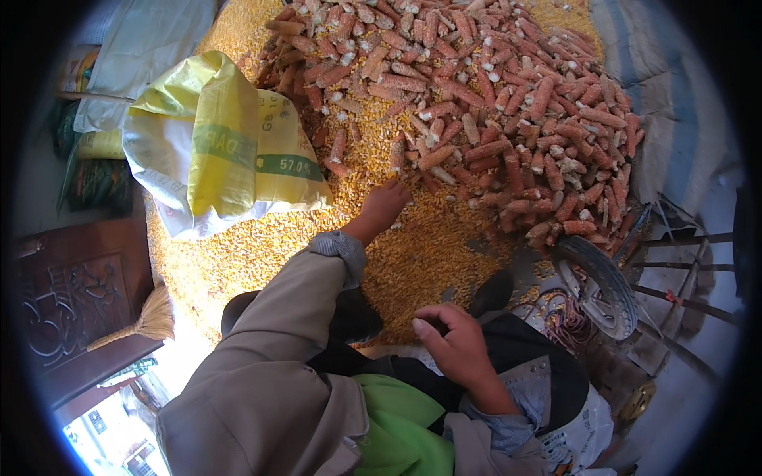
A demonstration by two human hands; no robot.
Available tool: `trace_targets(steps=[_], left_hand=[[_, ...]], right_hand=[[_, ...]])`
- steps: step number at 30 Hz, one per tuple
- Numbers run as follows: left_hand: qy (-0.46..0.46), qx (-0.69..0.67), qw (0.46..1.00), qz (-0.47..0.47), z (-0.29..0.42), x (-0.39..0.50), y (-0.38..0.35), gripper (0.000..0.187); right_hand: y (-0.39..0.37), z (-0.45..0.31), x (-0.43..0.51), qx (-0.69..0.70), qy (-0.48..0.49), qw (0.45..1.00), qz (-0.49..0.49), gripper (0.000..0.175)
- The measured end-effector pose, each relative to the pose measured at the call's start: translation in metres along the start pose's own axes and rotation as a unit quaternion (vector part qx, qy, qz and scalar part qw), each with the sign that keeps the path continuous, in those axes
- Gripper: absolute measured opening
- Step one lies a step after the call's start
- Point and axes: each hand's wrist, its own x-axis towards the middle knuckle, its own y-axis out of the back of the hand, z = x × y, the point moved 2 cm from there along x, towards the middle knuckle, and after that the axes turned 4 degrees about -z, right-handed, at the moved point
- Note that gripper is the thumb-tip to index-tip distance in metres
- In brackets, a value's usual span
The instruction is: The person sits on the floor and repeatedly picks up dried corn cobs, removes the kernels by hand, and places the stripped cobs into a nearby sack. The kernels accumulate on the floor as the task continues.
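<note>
My left hand reaches down to the loose yellow corn kernels, at the near edge of a large heap of reddish corn cobs. Its fingertips lie among kernels and cobs, and whether they grip anything is hidden. Above my lap my right hand hovers with its fingers curled and the thumb apart from them; no object shows in it. A yellow and white woven sack stands on the kernels, left of the cobs.
A straw hand broom leans by a carved wooden panel at left. On the right are a wheel with a rubber tyre, coiled rope, metal bars and a striped sheet. My feet are among the kernels.
</note>
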Motion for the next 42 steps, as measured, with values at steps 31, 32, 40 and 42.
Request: trace_targets(steps=[31,32,40,42], left_hand=[[0.088,-0.871,0.483,0.03,0.194,-0.148,0.223,0.055],[0.102,-0.864,0.492,0.022,0.197,-0.151,0.223,0.055],[0.189,-0.806,0.561,0.024,0.196,-0.155,0.22,0.034],[0.189,-0.805,0.561,0.03,0.193,-0.153,0.217,0.038]], right_hand=[[0.012,-0.002,-0.016,0.445,0.035,0.894,-0.037,0.041],[0.011,-0.001,-0.016,0.421,0.022,0.906,-0.034,0.043],[-0.009,-0.001,-0.011,0.268,0.141,0.95,0.078,0.042],[-0.014,-0.001,-0.01,0.223,0.201,0.951,0.073,0.041]])
